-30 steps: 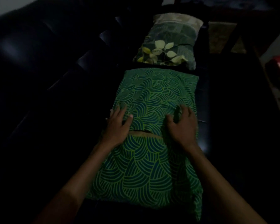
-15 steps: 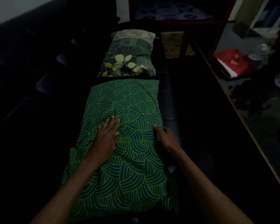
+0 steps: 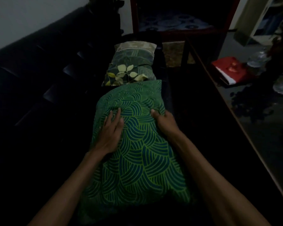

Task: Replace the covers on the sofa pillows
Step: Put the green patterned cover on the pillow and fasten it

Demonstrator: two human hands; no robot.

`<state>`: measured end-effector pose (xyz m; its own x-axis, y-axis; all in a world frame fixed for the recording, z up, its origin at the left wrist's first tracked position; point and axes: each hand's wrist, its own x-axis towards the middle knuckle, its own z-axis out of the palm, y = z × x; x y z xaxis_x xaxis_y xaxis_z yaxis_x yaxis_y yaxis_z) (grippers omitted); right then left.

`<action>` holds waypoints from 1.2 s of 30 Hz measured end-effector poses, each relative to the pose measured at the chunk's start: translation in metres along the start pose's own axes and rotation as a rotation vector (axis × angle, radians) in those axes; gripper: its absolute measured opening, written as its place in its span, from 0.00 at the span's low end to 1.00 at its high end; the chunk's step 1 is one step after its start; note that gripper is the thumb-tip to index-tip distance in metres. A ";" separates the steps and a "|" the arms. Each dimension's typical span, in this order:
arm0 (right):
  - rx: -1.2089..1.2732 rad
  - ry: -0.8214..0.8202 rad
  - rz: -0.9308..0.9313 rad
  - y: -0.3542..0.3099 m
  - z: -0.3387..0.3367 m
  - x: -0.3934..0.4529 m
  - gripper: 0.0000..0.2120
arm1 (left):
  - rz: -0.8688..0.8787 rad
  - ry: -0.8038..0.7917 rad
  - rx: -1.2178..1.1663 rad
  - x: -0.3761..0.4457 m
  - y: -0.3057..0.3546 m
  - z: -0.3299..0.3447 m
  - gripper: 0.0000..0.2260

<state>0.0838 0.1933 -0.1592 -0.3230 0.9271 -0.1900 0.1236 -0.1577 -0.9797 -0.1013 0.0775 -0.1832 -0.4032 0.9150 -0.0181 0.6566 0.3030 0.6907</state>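
Note:
A pillow in a green cover with a curved line pattern (image 3: 137, 157) lies lengthwise on the black sofa seat (image 3: 44, 121). My left hand (image 3: 111, 131) rests flat on its upper left part with straight fingers. My right hand (image 3: 164, 121) grips the pillow's right edge, thumb on top and fingers curled under the side. The far end of the pillow is raised and partly covers the pillow behind it. That second pillow (image 3: 132, 66), grey-green with pale leaves, lies further back on the seat.
The sofa backrest (image 3: 39, 51) runs along the left. A dark table edge (image 3: 232, 115) runs along the right, with a red book (image 3: 229, 70), a clear bottle (image 3: 258, 57) and dark clutter (image 3: 252, 103) on it. A dark red shelf (image 3: 178, 22) stands behind.
My right hand slid from the top of the green pillow to its right edge and took hold. The pillow's far end has lifted toward the leaf pillow. The view tilted up.

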 end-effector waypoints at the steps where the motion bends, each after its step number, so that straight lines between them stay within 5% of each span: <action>1: -0.044 0.008 -0.066 -0.022 -0.001 0.002 0.12 | 0.012 -0.035 -0.094 0.007 0.002 -0.008 0.38; 4: -0.313 0.006 -0.253 -0.090 0.003 -0.003 0.22 | 0.054 -0.120 -0.309 0.027 0.019 -0.034 0.42; 7: -0.613 -0.035 -0.413 -0.128 0.028 -0.023 0.19 | 0.081 -0.062 -0.341 0.036 0.053 -0.058 0.48; 9: -0.729 -0.112 -0.460 -0.131 0.052 -0.032 0.17 | 0.200 -0.002 -0.515 0.037 0.077 -0.073 0.43; 13: -0.670 -0.384 -0.311 -0.111 0.085 -0.031 0.19 | 0.142 -0.028 -0.490 0.047 0.071 -0.078 0.32; 15: -0.607 -0.459 -0.212 -0.098 0.091 -0.028 0.21 | -0.005 -0.089 -0.319 0.051 0.034 -0.077 0.37; 19: -0.795 -0.456 -0.096 -0.039 0.090 -0.012 0.25 | -0.174 -0.279 -0.328 0.034 -0.052 -0.086 0.39; 22: -0.958 -0.282 -0.155 0.006 0.082 -0.007 0.24 | -0.284 -0.278 -0.304 0.011 -0.088 -0.077 0.45; 26: -0.795 0.026 0.057 0.038 0.066 -0.013 0.48 | -0.278 -0.200 0.047 -0.011 -0.107 -0.038 0.34; 29: -0.445 -0.059 0.333 0.064 0.053 -0.011 0.64 | -0.199 -0.130 0.074 -0.011 -0.109 -0.015 0.31; 33: -0.442 -0.108 0.196 0.061 0.036 0.000 0.51 | -0.151 -0.071 0.030 0.014 -0.120 -0.009 0.40; 36: -0.304 -0.229 0.169 0.039 0.021 0.002 0.30 | -0.185 -0.071 0.016 0.028 -0.124 -0.017 0.38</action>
<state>0.0678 0.1818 -0.1987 -0.4703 0.7919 -0.3895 0.4529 -0.1623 -0.8767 -0.2052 0.0610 -0.2573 -0.4725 0.8595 -0.1949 0.5859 0.4715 0.6591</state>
